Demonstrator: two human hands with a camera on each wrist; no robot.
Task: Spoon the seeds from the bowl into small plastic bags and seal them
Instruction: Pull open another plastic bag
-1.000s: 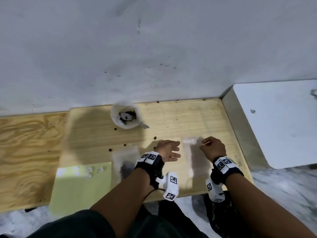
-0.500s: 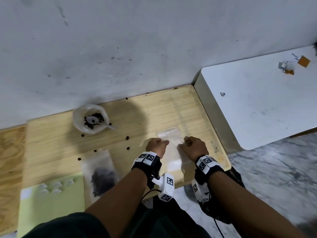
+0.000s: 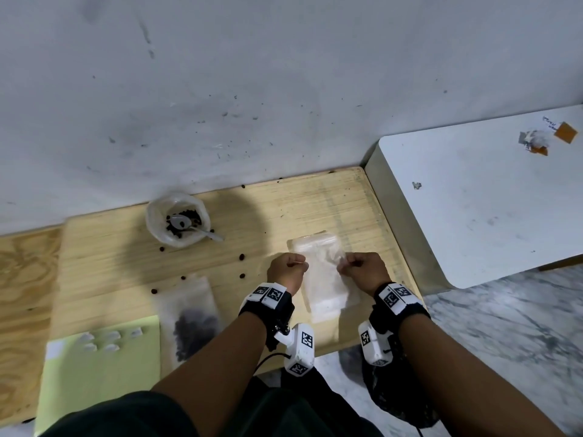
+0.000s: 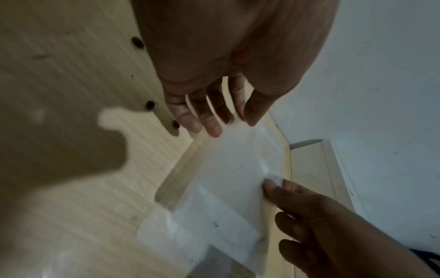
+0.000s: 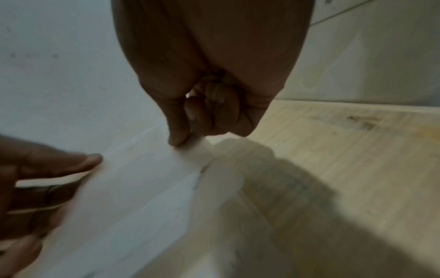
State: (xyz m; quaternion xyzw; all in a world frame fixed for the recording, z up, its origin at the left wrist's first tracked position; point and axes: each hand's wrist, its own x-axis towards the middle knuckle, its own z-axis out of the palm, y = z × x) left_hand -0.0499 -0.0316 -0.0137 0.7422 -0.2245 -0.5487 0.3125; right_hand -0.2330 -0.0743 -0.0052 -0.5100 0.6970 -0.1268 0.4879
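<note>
Head view: an empty clear bag lies on the wooden worktop, held at its two sides. The left hand pinches the left edge between thumb and curled fingers; the right hand pinches the right edge the same way, so each grip is clamped on the bag. The left wrist view shows the left fingers on the bag's near corner. The right wrist view is blurred, with the thumb tip pressed to the plastic. The bowl of seeds, a spoon inside, sits well to the left near the wall. A filled bag lies left of the left forearm, beside a green sheet. Loose seeds are scattered on the wood.
</note>
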